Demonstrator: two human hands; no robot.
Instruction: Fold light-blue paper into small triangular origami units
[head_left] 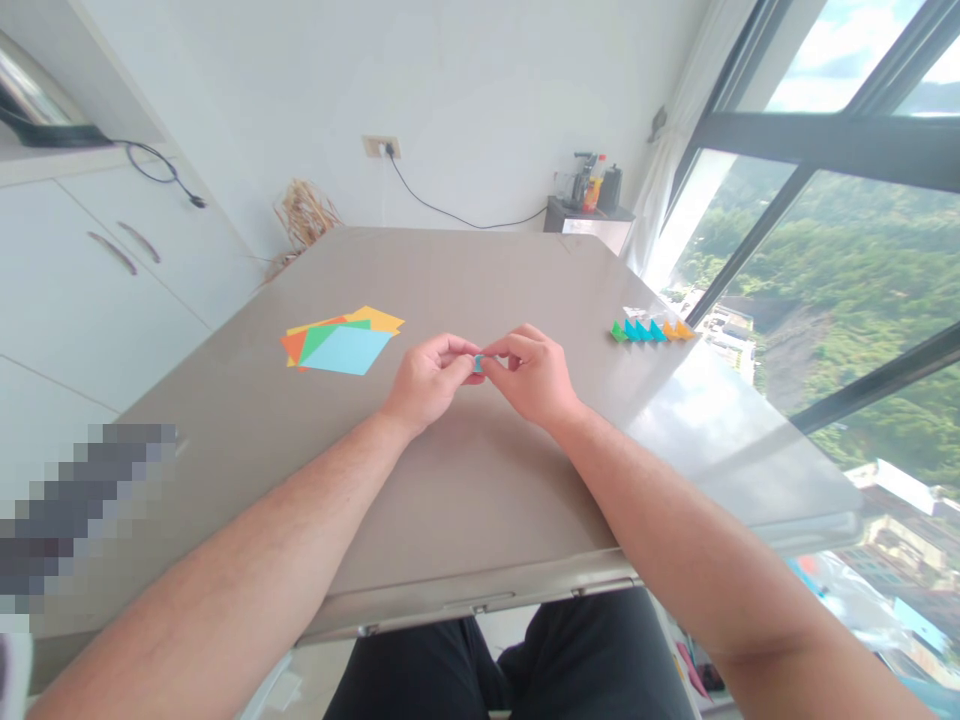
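Observation:
Over the middle of the table, a small light-blue piece of folded paper [478, 365] is pinched between my two hands. My left hand [433, 380] grips it from the left with thumb and fingers. From the right, my right hand [534, 375] pinches the same piece, its fingertips almost meeting those of the left. Most of the paper is hidden by the fingers, so its shape does not show. Left of my hands lies a fanned stack of paper sheets [349, 350] in light blue, green, orange and yellow. A row of small folded paper pieces [651, 331] in green, blue and orange stands at the right.
The grey-brown table [465, 480] runs from my lap to the white wall. At its far right, a small cabinet [592, 228] bears bottles and a kettle. A large window [810, 230] borders the right side. A pixelated dark patch [82, 510] covers the table's left edge.

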